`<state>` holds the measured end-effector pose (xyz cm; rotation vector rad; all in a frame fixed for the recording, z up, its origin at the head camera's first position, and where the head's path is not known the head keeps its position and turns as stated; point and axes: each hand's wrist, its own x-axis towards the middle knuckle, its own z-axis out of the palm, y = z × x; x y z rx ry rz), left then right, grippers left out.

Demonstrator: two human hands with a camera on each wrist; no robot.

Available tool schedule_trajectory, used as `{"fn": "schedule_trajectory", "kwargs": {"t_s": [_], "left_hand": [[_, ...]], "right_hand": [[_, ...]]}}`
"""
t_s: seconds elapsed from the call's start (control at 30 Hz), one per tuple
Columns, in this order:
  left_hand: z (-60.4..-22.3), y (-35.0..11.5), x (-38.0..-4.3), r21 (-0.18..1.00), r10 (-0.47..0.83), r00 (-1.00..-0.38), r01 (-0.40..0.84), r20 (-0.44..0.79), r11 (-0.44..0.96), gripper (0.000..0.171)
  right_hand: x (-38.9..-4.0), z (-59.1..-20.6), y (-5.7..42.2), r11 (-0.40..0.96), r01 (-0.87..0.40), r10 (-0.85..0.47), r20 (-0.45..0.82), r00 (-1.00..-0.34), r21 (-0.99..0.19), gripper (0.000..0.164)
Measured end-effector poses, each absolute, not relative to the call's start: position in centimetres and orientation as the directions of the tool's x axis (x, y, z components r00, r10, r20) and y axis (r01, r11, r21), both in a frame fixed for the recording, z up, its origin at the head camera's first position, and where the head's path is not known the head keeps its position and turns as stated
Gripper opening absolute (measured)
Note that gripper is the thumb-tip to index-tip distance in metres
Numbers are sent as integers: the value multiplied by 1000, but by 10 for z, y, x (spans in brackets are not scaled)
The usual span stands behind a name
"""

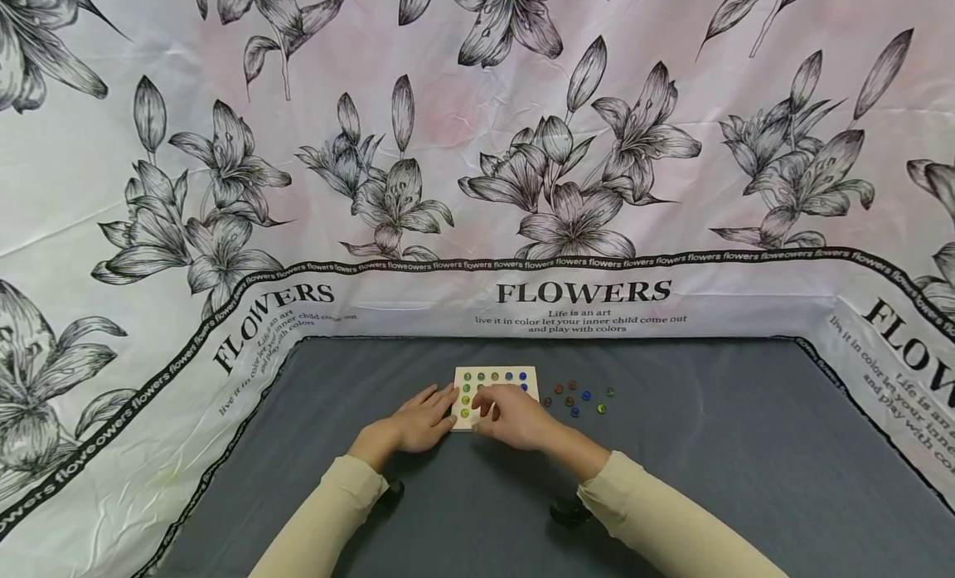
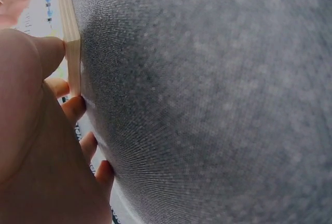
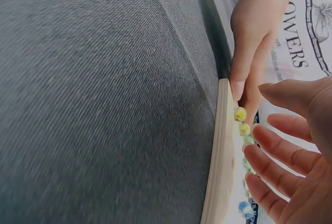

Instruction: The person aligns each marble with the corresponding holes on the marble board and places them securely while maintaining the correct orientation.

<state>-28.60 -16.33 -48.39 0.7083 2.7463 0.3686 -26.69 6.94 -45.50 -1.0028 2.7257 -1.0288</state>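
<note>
A pale wooden board (image 1: 496,371) with rows of glass marbles lies flat on the grey cloth. Green marbles (image 1: 467,388) and yellow ones (image 1: 466,413) show on its left side, blue ones (image 1: 510,376) toward the far right. My left hand (image 1: 420,422) touches the board's left edge, its fingers fairly straight; in the left wrist view the thumb (image 2: 51,54) lies against the wooden edge. Over the board hovers my right hand (image 1: 515,418), loosely bent and covering several marbles. In the right wrist view its thumb and fingers (image 3: 282,149) stand apart with nothing visible between them.
Right of the board lie several loose marbles: reddish-brown (image 1: 558,389), blue (image 1: 585,395), green (image 1: 610,392) and yellow (image 1: 601,409). Grey cloth (image 1: 709,445) covers the table. A flower-printed white curtain (image 1: 418,304) rises along the back and sides.
</note>
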Motion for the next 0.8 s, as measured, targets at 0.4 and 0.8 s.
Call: {"fn": "schedule_trajectory", "kwargs": {"t_s": [0.4,0.8], "left_hand": [[-481,-164,-283,316,493,-847,422,-197,850,60],[-484,-163,-284,327,494,-848,419,-192,847,60]], "right_hand": [[-253,-443,102,581,-562,-597,161,-786,-589,27],[-244,-438,161,620,-575,-542,239,-806,-534,24]]}}
